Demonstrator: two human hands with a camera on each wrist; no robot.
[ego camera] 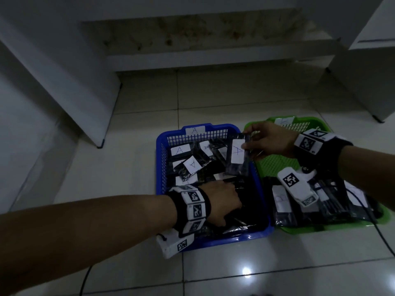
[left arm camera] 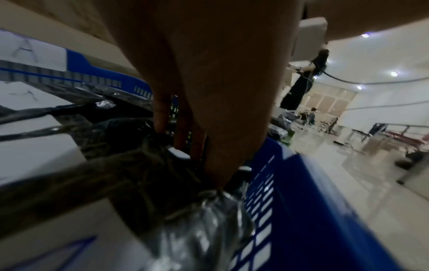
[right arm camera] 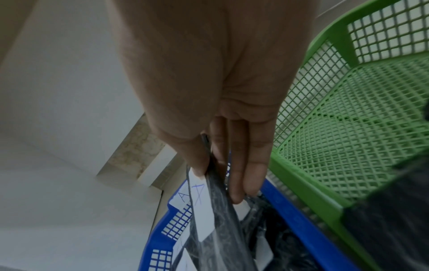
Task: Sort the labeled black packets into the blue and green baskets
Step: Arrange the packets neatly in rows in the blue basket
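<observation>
The blue basket (ego camera: 159, 159) (left arm camera: 290, 201) (right arm camera: 297, 216) carries an "A" tag and holds several black packets with white "A" labels (ego camera: 192, 165). Right of it, the green basket (ego camera: 275, 163) (right arm camera: 348, 110) has black packets (ego camera: 282, 201) piled in its near half. My right hand (ego camera: 249, 139) (right arm camera: 218, 176) pinches the top of a black packet labelled "A" (ego camera: 238, 157) (right arm camera: 218, 220), which hangs over the blue basket's right side. Inside the blue basket's near part, my left hand (ego camera: 230, 199) (left arm camera: 190, 146) points straight fingers down onto the crinkled packets there.
Both baskets sit on a pale tiled floor (ego camera: 235, 274). A white cabinet (ego camera: 64, 82) stands at the left and another (ego camera: 374, 82) at the right. A low step (ego camera: 213, 58) runs along the back. A black cable (ego camera: 380, 236) trails past the green basket.
</observation>
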